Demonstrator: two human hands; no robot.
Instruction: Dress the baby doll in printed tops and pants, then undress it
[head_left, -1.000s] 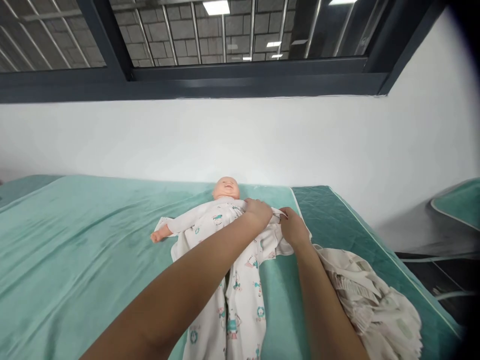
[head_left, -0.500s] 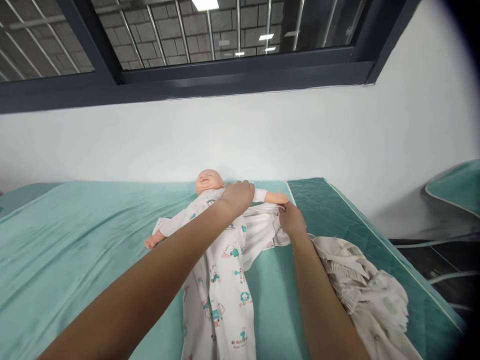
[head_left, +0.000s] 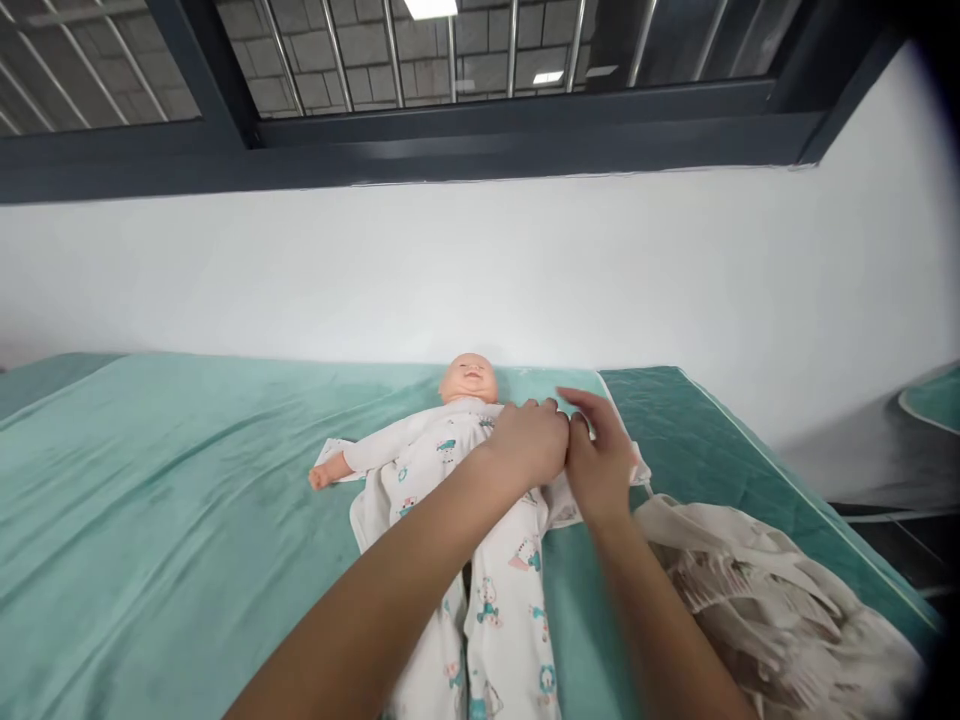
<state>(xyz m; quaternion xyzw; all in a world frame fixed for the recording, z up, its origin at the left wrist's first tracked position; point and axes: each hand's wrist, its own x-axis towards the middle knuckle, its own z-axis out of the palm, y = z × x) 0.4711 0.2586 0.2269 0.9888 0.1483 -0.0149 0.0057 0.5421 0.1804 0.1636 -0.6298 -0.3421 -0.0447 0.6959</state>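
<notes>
A baby doll lies on its back on a teal sheet, head toward the wall. It wears a white sleepsuit with small animal prints, whose legs run down toward me. One doll arm sticks out to the left. My left hand rests on the doll's far shoulder, fingers curled into the sleepsuit cloth. My right hand sits right beside it, touching it, fingers together over the sleepsuit's sleeve. The doll's other arm is hidden under my hands.
A crumpled cream cloth pile lies at the right, by my right forearm. Beyond the sheet, a darker teal quilted mattress shows up to its right edge. A white wall with a dark window frame rises behind the doll's head.
The doll's outstretched right-side arm, visible half a second ago, is now covered. My left hand moved right from the chest to the shoulder, and my right hand rose to meet it.
</notes>
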